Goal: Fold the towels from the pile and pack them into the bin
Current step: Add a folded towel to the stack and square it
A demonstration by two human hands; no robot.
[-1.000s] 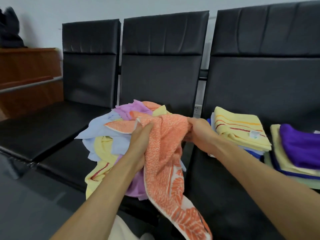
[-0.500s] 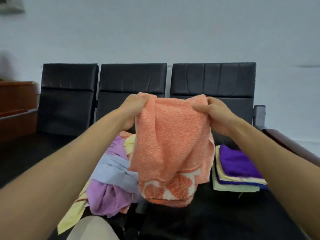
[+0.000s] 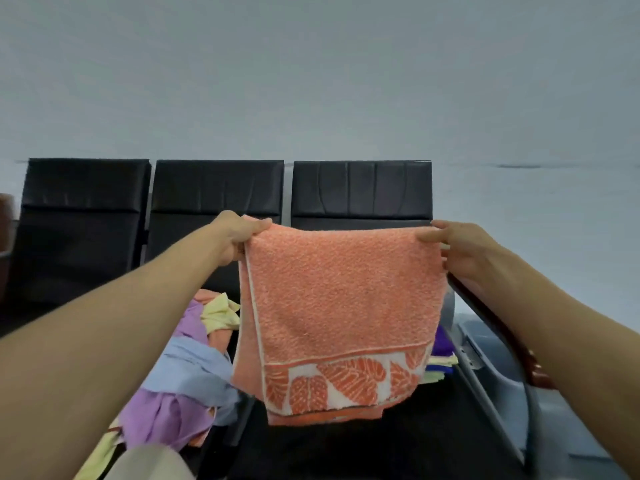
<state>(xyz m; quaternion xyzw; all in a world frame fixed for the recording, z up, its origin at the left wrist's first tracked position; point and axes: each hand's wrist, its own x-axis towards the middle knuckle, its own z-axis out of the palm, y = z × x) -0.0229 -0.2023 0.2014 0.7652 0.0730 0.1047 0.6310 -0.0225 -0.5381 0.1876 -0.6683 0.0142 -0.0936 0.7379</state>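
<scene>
An orange towel (image 3: 341, 306) with a leaf-pattern border hangs doubled over in front of me, spread wide. My left hand (image 3: 239, 237) pinches its top left corner and my right hand (image 3: 457, 247) pinches its top right corner, both raised at chair-back height. Below left lies the loose pile of towels (image 3: 187, 372) in purple, light blue and yellow on the middle seat. A stack of folded towels (image 3: 441, 358), purple on top, peeks out behind the orange towel's right edge. A grey container (image 3: 491, 372) sits at the lower right; I cannot tell whether it is the bin.
Three black padded chairs (image 3: 218, 192) stand in a row against a pale wall. A dark red armrest (image 3: 485, 299) runs under my right forearm. Brown wooden furniture (image 3: 5, 216) shows at the far left edge.
Both hands lifted the orange towel off the pile, then moved apart, stretching it out flat. My view tilted upward, and the folded stacks dropped mostly behind the towel.
</scene>
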